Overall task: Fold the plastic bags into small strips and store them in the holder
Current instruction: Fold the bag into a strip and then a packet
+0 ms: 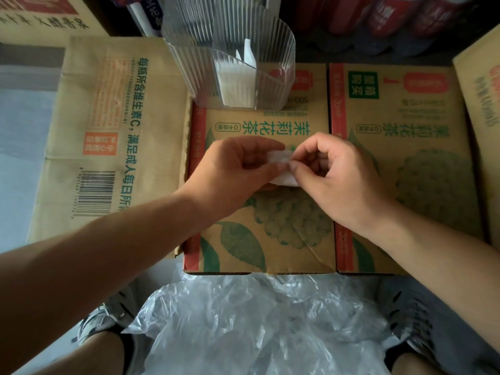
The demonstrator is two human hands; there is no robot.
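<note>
Crumpled bags (257,320) lie near hands (235,169) (343,174) pinching strip (284,181) over 茉莉花茶 carton (243,255)

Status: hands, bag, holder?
Left hand and right hand both pinching folded bag above carton. Holder behind, strips inside. Nothing between; loose bags near feet.

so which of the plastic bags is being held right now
The small folded bag, pinched between the left hand and right hand; the others stand in the holder or lie crumpled in the loose pile.
</note>
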